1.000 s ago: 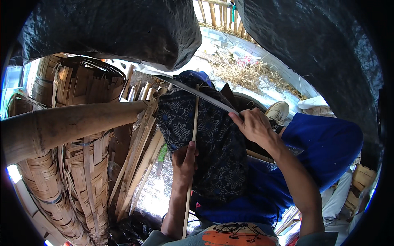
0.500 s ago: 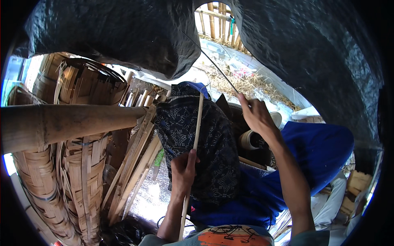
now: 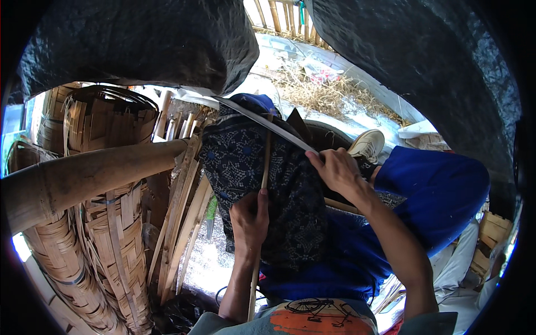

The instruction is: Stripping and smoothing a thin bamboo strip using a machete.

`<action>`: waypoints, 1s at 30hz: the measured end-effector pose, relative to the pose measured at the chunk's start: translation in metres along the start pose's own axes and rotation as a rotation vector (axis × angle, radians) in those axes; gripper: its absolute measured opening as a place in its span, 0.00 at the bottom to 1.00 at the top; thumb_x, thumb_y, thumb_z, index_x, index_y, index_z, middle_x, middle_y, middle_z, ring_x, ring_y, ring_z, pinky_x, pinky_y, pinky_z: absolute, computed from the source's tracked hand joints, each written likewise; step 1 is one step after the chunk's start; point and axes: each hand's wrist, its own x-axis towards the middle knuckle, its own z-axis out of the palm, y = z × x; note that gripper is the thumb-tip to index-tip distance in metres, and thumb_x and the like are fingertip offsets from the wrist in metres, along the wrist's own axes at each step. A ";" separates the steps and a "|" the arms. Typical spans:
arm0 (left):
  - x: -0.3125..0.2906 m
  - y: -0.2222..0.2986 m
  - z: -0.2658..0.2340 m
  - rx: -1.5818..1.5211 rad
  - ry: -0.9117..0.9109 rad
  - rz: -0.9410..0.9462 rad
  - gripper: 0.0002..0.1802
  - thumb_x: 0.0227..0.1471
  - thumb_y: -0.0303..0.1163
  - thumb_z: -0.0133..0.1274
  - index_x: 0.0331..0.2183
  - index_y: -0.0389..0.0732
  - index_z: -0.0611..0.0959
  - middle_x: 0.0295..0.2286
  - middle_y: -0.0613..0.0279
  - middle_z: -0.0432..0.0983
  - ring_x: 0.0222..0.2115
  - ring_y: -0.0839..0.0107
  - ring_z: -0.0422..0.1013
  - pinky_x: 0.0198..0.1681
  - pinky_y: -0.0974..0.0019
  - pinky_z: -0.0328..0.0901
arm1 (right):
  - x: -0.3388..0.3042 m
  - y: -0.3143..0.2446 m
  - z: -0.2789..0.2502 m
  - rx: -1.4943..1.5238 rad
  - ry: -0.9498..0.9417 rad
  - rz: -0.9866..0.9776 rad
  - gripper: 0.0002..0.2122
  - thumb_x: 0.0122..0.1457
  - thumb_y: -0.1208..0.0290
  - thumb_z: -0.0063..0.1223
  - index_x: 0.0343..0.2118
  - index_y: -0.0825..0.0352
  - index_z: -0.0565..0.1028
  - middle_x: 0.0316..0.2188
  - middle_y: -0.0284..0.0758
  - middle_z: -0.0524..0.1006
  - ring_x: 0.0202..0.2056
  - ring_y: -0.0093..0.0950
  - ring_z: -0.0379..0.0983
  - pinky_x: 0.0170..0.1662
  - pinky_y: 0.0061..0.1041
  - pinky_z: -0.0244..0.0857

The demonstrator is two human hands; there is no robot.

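A dark patterned cloth (image 3: 234, 167) is lying over the person's lap, and a thin, pale wooden strip (image 3: 267, 162) is running lengthwise on top of it, its near end reaching past the cloth toward the shirt (image 3: 262, 325). The left hand (image 3: 248, 220), at the cloth's left edge, is clamping the strip between thumb and curled fingers, the thumb pointing along it. The right hand (image 3: 341, 173), just beyond the cloth's right edge, is closing around the handle of a long knife (image 3: 285, 134), hiding that handle. The blade is slanting over the cloth's far part and crossing above the strip near its far end; whether the two are touching, I cannot tell. Near the cloth's close end, the shirt is showing a printed black bicycle over an orange patch; any lettering there is too small to tell. Left of the cloth, wooden slats (image 3: 184, 234) are leaning beside a green-handled knife (image 3: 211, 207); farther left, a thick bamboo pole (image 3: 100, 173) is stretching in front of woven baskets (image 3: 114, 257). Right of the cloth, a pale shoe (image 3: 368, 144) is showing beside blue trousers (image 3: 435, 190). Beyond the cloth, dry straw (image 3: 324, 97) is lying on the ground.
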 end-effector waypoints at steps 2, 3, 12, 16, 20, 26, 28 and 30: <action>0.002 0.004 0.003 -0.009 0.009 -0.024 0.21 0.56 0.38 0.49 0.19 0.32 0.79 0.10 0.57 0.67 0.12 0.76 0.62 0.17 0.66 0.55 | 0.007 0.010 0.020 -0.196 0.064 -0.255 0.13 0.61 0.65 0.50 0.44 0.68 0.75 0.11 0.35 0.64 0.10 0.26 0.58 0.13 0.25 0.53; -0.001 0.005 0.006 -0.026 -0.013 -0.026 0.21 0.57 0.39 0.49 0.19 0.32 0.79 0.10 0.58 0.67 0.12 0.76 0.61 0.18 0.66 0.55 | 0.017 0.016 0.026 -0.209 0.070 -0.254 0.13 0.61 0.65 0.50 0.44 0.68 0.75 0.11 0.35 0.64 0.10 0.26 0.58 0.13 0.25 0.53; 0.005 0.003 -0.013 -0.217 -0.048 -0.152 0.24 0.58 0.43 0.48 0.20 0.32 0.79 0.10 0.64 0.65 0.13 0.77 0.60 0.18 0.68 0.53 | 0.028 0.016 -0.006 -0.081 0.013 -0.197 0.24 0.57 0.79 0.47 0.58 0.64 0.62 0.24 0.37 0.65 0.23 0.28 0.61 0.25 0.29 0.59; 0.007 0.005 -0.014 -0.327 -0.052 -0.245 0.26 0.58 0.45 0.48 0.20 0.33 0.78 0.10 0.66 0.65 0.13 0.79 0.60 0.17 0.69 0.52 | -0.005 -0.006 -0.030 -0.064 0.071 -0.323 0.25 0.55 0.80 0.50 0.58 0.64 0.63 0.28 0.37 0.67 0.24 0.29 0.61 0.28 0.29 0.60; 0.006 -0.006 0.000 -0.255 -0.045 -0.130 0.24 0.57 0.43 0.49 0.18 0.33 0.77 0.09 0.63 0.65 0.11 0.76 0.61 0.16 0.68 0.53 | -0.018 -0.029 -0.055 -0.122 -0.023 -0.367 0.14 0.57 0.72 0.52 0.47 0.66 0.73 0.24 0.38 0.71 0.21 0.31 0.66 0.27 0.29 0.61; 0.000 0.006 -0.005 0.203 0.063 0.160 0.19 0.54 0.37 0.53 0.17 0.35 0.77 0.09 0.52 0.67 0.10 0.58 0.69 0.15 0.62 0.59 | -0.016 -0.048 -0.068 0.326 -0.452 0.351 0.17 0.62 0.64 0.48 0.18 0.69 0.72 0.09 0.41 0.67 0.12 0.40 0.64 0.18 0.36 0.57; -0.005 0.007 -0.014 0.241 0.037 0.153 0.18 0.54 0.37 0.53 0.17 0.36 0.77 0.09 0.52 0.68 0.11 0.56 0.70 0.15 0.61 0.60 | -0.015 -0.049 -0.066 0.300 -0.386 0.324 0.27 0.61 0.52 0.47 0.12 0.69 0.70 0.05 0.42 0.65 0.10 0.38 0.68 0.15 0.33 0.60; -0.012 0.002 -0.020 0.282 0.011 0.149 0.17 0.53 0.37 0.53 0.18 0.37 0.78 0.09 0.51 0.68 0.12 0.54 0.71 0.15 0.61 0.61 | -0.012 -0.049 -0.067 0.284 -0.400 0.326 0.27 0.61 0.52 0.46 0.12 0.69 0.69 0.05 0.42 0.66 0.10 0.38 0.69 0.15 0.33 0.60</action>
